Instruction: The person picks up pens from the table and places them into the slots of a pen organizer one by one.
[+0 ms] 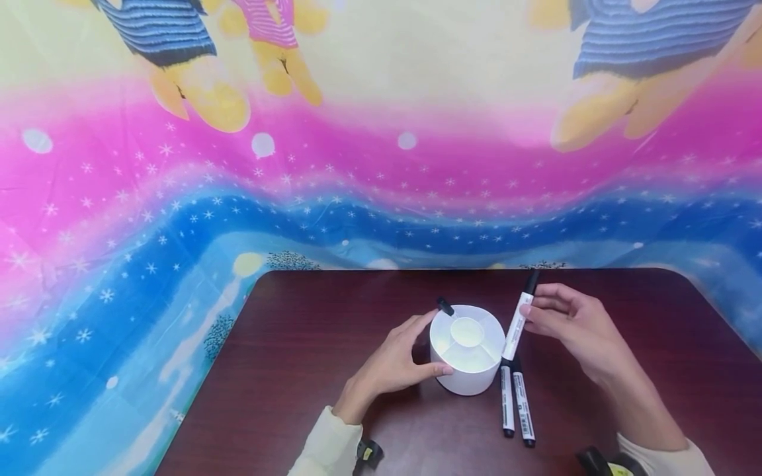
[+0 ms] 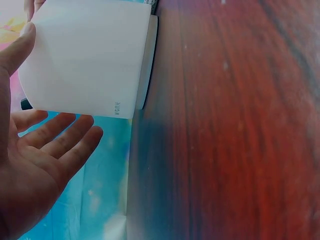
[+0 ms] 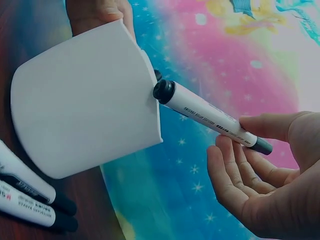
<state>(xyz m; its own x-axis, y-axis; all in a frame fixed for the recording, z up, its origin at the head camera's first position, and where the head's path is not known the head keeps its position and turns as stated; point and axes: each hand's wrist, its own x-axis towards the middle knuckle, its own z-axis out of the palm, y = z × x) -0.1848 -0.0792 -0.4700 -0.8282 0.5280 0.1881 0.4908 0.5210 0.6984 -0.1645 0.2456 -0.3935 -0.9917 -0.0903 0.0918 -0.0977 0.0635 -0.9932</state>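
A round white pen holder with several compartments around a central ring stands on the table. My left hand holds its left side, thumb at the front and fingers toward the back. The black end of a marker pokes out over the holder's back left rim. Between thumb and fingers, my right hand pinches a white whiteboard marker near one black end. That marker is tilted, its other black end close beside the holder's rim in the right wrist view.
Two more whiteboard markers, one beside the other, lie on the dark red wooden table just right of the holder. Behind the table hangs a colourful printed cloth, reaching down to its back edge.
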